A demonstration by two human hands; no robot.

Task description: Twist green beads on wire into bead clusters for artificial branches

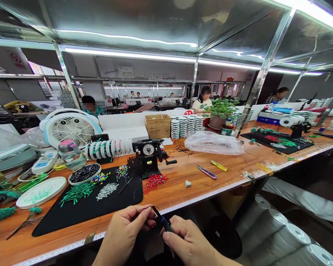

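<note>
Standing beneath strip lights [133, 54], a wooden bench [183, 166] faces the hands [187, 236].

So the left hand [130, 229] is pinching a skinny dark strand [142, 209], and the right hand [187, 236] is wrapped round a dark tool [166, 224], tip right by those fingers. On the worktop [238, 175], a black mat [72, 218] carries green bits [79, 192], next to a hand-crank machine [147, 155].
</note>
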